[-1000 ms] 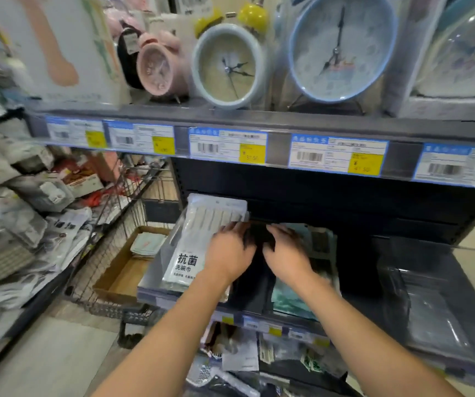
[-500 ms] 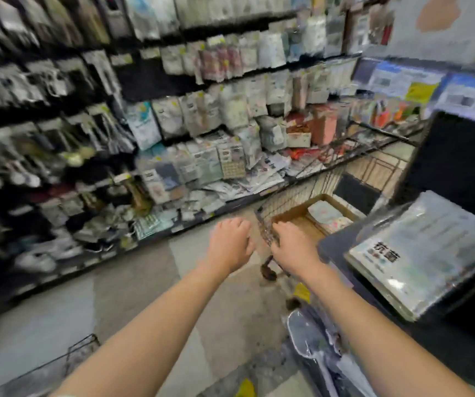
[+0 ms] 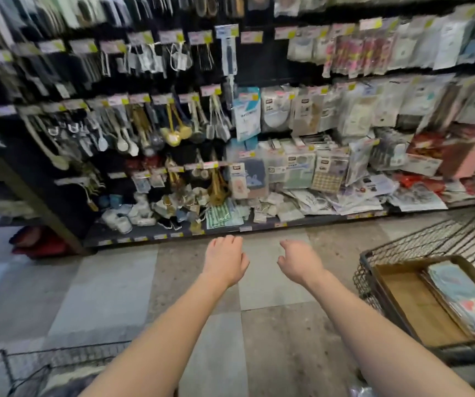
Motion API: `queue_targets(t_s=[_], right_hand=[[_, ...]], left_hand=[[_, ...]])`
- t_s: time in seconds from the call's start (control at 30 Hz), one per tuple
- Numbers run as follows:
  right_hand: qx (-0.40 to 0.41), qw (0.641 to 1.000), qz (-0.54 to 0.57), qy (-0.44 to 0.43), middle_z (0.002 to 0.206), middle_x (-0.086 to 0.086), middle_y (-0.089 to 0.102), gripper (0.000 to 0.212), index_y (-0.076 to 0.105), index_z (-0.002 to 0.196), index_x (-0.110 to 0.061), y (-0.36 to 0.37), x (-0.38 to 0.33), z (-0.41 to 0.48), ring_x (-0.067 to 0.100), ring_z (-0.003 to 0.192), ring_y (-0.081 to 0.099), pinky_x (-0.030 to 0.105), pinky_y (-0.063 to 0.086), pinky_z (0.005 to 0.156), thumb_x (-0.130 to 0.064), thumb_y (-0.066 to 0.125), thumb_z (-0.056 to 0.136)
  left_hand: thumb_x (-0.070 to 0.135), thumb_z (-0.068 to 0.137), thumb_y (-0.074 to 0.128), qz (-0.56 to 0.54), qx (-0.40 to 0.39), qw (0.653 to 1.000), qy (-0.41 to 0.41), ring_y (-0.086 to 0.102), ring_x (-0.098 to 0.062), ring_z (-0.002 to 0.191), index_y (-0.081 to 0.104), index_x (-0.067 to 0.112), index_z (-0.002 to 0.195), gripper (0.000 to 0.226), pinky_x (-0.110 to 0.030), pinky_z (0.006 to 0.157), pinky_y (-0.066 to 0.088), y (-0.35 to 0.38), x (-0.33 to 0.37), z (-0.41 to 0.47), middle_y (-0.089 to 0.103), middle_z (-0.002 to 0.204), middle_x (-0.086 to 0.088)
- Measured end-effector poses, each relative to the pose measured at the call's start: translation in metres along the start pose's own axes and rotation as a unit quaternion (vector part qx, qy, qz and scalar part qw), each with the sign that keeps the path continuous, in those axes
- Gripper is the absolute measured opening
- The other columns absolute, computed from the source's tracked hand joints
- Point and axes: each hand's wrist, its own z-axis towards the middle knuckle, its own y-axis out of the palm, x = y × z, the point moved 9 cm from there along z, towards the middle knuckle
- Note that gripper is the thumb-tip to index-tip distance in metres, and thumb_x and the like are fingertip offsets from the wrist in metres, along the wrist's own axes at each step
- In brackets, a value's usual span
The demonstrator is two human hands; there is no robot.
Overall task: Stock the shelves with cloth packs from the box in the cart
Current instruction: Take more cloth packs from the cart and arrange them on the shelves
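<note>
I saw left hand (image 3: 225, 260) | right hand (image 3: 299, 263) fingers loosely curled, empty | cardboard box (image 3: 419, 303) of cloth packs (image 3: 459, 296) right of my fingertips, in wire cart (image 3: 396, 247)

Two bare forearms, no sleeves, watch or rings; left grip (image 3: 225, 260), right grip (image 3: 299, 262).

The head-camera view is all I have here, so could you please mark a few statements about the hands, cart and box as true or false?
1. Both hands hold nothing. True: left hand and right hand are empty.
2. The cardboard box sits in the wire cart. True.
3. The box is empty. False: cloth packs lie inside.
4. The cart is left of the hands. False: it is to their right.
</note>
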Motion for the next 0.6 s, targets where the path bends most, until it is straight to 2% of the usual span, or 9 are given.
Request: queue_targets(t_s=[0.07, 0.23, 0.37, 0.6], right_hand=[[-0.018, 1.0, 0.006, 0.013, 0.137, 0.013, 0.062, 0.051, 0.055, 0.14, -0.014, 0.008, -0.009, 0.036, 0.033, 0.128, 0.056, 0.041, 0.048, 0.106, -0.028, 0.05, 0.091], [-0.036, 0.999, 0.01, 0.014, 0.144, 0.014, 0.058, 0.055, 0.05, 0.147, -0.014, 0.011, -0.019, 0.11, 0.033, 0.134, 0.052, 0.039, 0.043, 0.111, -0.022, 0.051, 0.093], [-0.032, 0.999, 0.004, 0.022, 0.144, 0.012, 0.057, 0.051, 0.053, 0.143, -0.013, 0.006, 0.001, 0.18, 0.03, 0.134, 0.052, 0.037, 0.043, 0.11, -0.022, 0.05, 0.094], [-0.015, 0.999, 0.022, 0.028, 0.124, 0.015, 0.064, 0.041, 0.064, 0.125, -0.012, -0.038, 0.065, 0.32, 0.034, 0.119, 0.061, 0.039, 0.051, 0.097, -0.019, 0.054, 0.085]], left_hand=[[0.035, 0.099, 0.044, 0.0, -0.007, 1.0, -0.006, 0.057, -0.029, 0.124, 0.055, 0.018, 0.138, 0.043, -0.041, 0.105, 0.042, 0.001, -0.026, 0.029, 0.062, 0.135, -0.005], [0.035, 0.098, 0.046, -0.006, -0.018, 0.999, -0.026, 0.056, -0.028, 0.126, 0.055, 0.021, 0.14, 0.046, -0.04, 0.107, 0.041, 0.009, -0.06, 0.101, 0.062, 0.137, -0.003], [0.035, 0.099, 0.045, -0.023, -0.031, 0.999, -0.019, 0.056, -0.029, 0.126, 0.055, 0.02, 0.14, 0.044, -0.04, 0.106, 0.041, 0.022, -0.053, 0.167, 0.062, 0.137, -0.004], [0.04, 0.098, 0.047, -0.02, -0.048, 0.999, -0.013, 0.059, -0.029, 0.123, 0.057, 0.02, 0.137, 0.045, -0.042, 0.102, 0.048, 0.034, -0.012, 0.326, 0.064, 0.133, -0.005]])
